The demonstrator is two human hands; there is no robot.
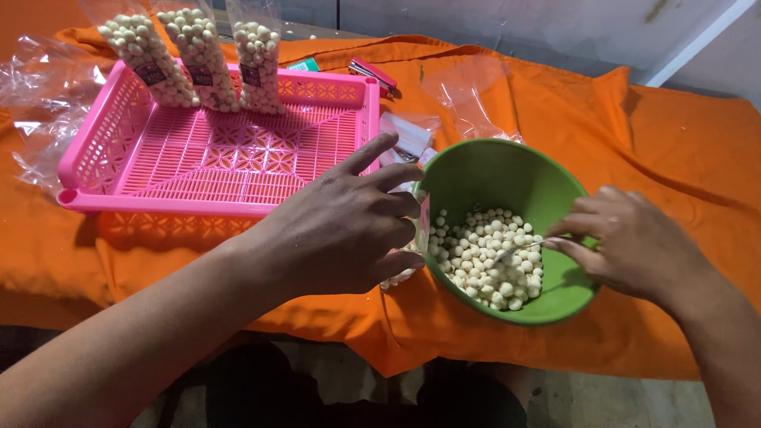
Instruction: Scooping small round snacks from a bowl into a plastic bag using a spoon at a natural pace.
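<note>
My left hand (349, 226) grips a small clear plastic bag (414, 238) partly filled with pale round snack balls, held against the left rim of a green bowl (547, 186). The bowl holds a heap of the same pale balls (493, 257). Over the bowl's right side, my right hand (634, 242) pinches a thin spoon (519, 250) whose tip is dipped into the balls.
A pink plastic basket (214, 154) lies at the left with three filled clear bags (198, 55) leaning on its far wall. Empty clear bags (40, 103) lie at the far left and behind the bowl (468, 99). A pink stapler (372, 74) sits behind the basket. Orange cloth (674, 150) covers the table.
</note>
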